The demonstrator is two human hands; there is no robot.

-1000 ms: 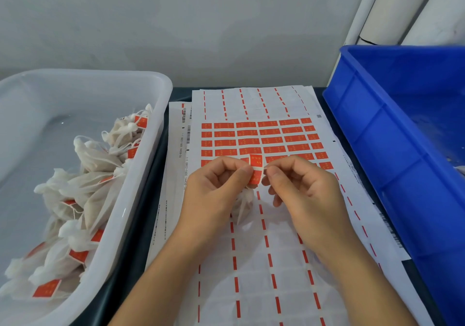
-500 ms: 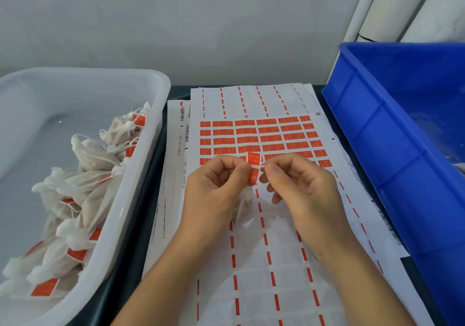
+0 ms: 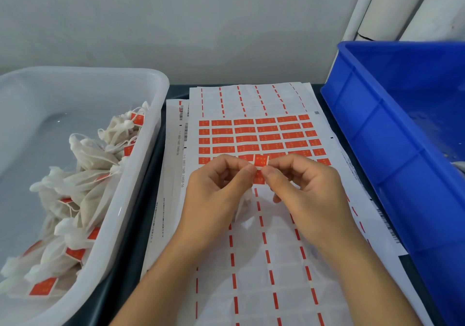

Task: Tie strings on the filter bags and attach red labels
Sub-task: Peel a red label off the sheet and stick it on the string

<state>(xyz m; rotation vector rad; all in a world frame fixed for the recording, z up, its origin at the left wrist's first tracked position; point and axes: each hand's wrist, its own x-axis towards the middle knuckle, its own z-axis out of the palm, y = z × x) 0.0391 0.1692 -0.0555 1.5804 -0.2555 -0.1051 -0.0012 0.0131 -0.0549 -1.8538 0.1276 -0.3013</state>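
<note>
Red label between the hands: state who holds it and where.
Both hands pinch the red label at its middle fold: left hand on its left edge, right hand on its right. A filter bag hangs beneath.

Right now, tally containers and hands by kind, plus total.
White tub: 1
Blue crate: 1
Hands, left and right, both pinching one red label: 2
Total: 4

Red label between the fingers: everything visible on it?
The red label is a small orange-red sticker with a white edge and faint pale print, seemingly folding over. Left hand and right hand pinch it by the fingertips above the label sheet. A filter bag hangs below, mostly hidden.
</note>
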